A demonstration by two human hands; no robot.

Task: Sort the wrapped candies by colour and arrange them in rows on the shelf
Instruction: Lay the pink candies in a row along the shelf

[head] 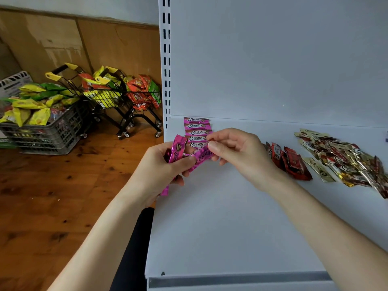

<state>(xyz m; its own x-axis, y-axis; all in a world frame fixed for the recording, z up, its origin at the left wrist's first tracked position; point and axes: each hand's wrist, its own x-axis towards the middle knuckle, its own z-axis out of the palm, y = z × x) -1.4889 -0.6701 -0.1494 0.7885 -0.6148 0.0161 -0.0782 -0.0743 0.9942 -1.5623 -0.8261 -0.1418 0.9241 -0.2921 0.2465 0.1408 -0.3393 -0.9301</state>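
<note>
A row of several pink Choco candies (196, 126) lies at the back left of the white shelf (231, 217). My left hand (165, 171) grips a bunch of pink candies (178, 149) over the shelf's left edge. My right hand (235, 150) pinches one pink candy (202, 157) by its end, just in front of the row. Red candies (291, 162) lie in a small heap to the right, and a larger pile of gold candies (340, 158) lies further right.
The shelf's slotted white upright (165, 59) and back panel stand behind. On the wooden floor to the left are a grey crate (52, 131) of yellow and green snack bags and two small black shopping carts (117, 97) full of packets.
</note>
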